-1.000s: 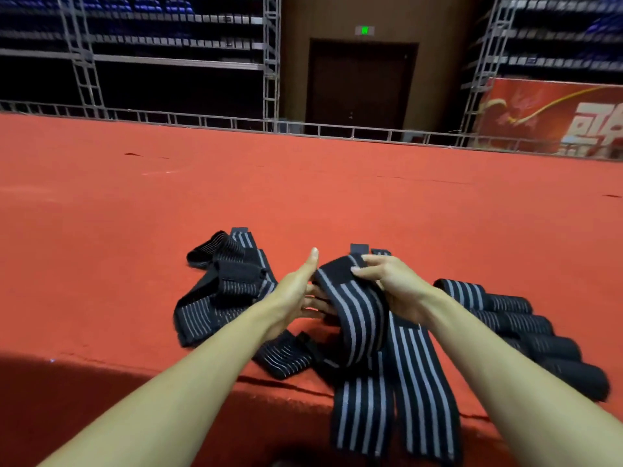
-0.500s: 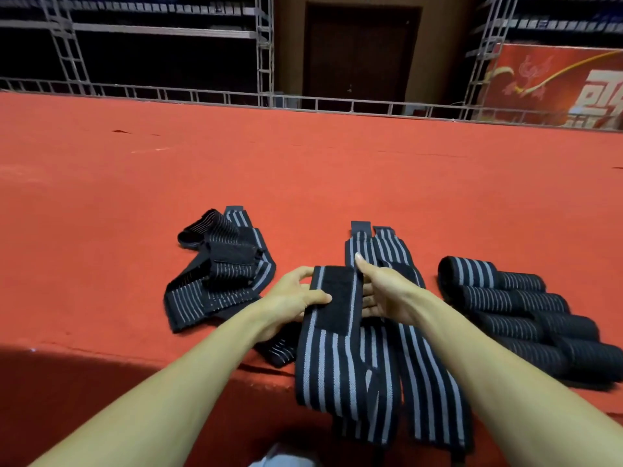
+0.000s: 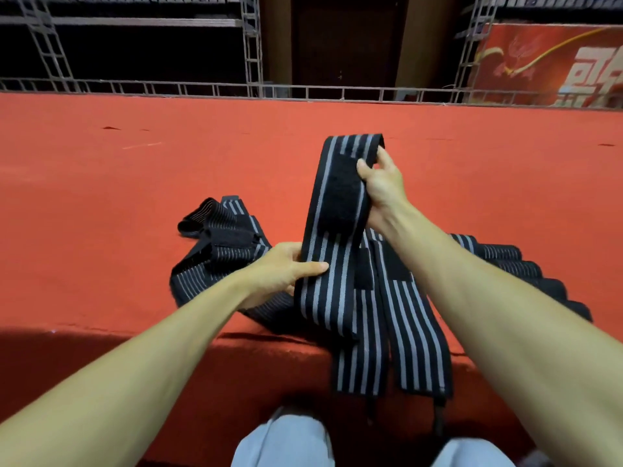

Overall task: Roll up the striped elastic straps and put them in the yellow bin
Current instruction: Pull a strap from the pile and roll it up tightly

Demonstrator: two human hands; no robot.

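Right hand (image 3: 381, 188) pinches the top end, at 12 o'clock, of an upheld striped strap (image 3: 323, 281); left hand (image 3: 285, 271) grips it lower, at 8. Roll tight from the top, edges aligned.

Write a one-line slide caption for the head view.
Right hand holds the striped strap up by its end, left hand grips its middle; rolled straps lie on the red carpet.

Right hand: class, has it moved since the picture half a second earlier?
Yes. The right hand has risen, lifting the striped strap by its end; it was level with the rolled straps and now sits above them.
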